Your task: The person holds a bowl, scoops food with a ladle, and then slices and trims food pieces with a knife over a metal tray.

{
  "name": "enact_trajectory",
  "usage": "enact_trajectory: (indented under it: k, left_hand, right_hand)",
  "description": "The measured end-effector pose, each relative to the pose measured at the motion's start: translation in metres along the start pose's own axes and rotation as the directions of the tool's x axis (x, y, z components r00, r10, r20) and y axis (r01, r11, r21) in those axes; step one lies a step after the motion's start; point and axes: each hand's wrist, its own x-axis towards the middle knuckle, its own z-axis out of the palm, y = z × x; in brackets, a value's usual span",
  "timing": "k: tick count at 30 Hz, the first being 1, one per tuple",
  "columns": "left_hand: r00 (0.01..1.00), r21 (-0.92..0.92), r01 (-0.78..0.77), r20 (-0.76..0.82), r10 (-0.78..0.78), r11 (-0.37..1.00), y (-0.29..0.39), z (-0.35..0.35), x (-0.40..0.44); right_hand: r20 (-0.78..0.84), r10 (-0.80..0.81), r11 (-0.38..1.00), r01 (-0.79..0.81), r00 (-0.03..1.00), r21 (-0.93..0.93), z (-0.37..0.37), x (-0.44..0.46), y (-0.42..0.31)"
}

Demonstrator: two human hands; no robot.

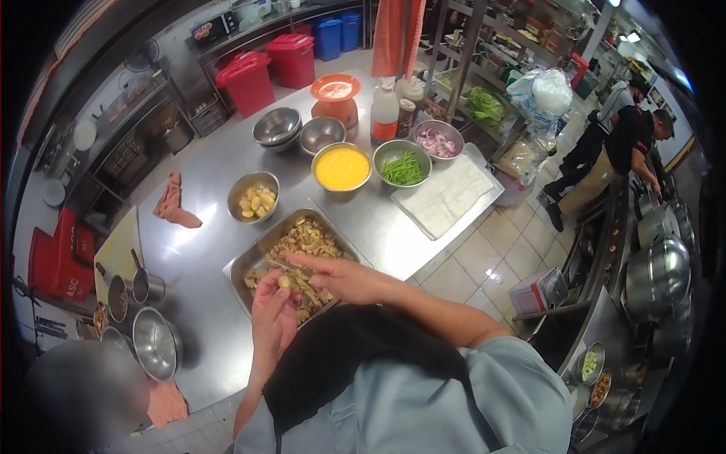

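Observation:
My left hand (274, 314) pinches a small pale-yellow piece (284, 281), which looks like a peeled baby potato, above a steel tray (349, 253). Close beside it, my right hand (344, 277) is closed with its index finger stretched along what looks like a small knife (281, 265); most of the knife is hidden. Chopped brown and yellowish pieces (308, 236) fill much of the tray under both hands. Just beyond the tray stands a steel bowl of similar whole yellow pieces (257, 202).
On the steel table (189, 250) are a bowl of yellow liquid (341, 167), cut green vegetables (403, 169), sliced onions (437, 142), an orange scale (335, 98), bottles (384, 113), a white board (446, 193) and a cloth (175, 203). A co-worker (624, 151) stands at the stove, right.

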Motion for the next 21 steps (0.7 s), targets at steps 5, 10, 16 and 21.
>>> enact_trajectory:
  k: [5,10,16,21]
  left_hand:
    - [0.999,-0.106,0.027,-0.023,-0.030,0.994,-0.003,-0.010,0.003]
    - [0.994,-0.166,0.094,-0.043,-0.103,0.982,0.000,-0.005,0.002]
    - [0.994,-0.178,0.099,-0.037,-0.107,0.979,-0.002,-0.008,0.002]
    - [0.999,-0.122,0.032,0.010,-0.031,0.992,-0.002,-0.005,0.000]
  right_hand:
    - [0.022,0.045,0.995,-0.043,0.999,-0.086,-0.001,-0.003,-0.001]
    - [-0.073,0.067,0.997,-0.064,0.995,0.046,0.009,-0.005,0.007]
    - [-0.072,0.004,0.999,-0.001,0.997,0.044,0.015,-0.006,-0.004]
    - [0.024,0.028,1.000,-0.028,0.999,-0.002,0.020,-0.001,0.004]
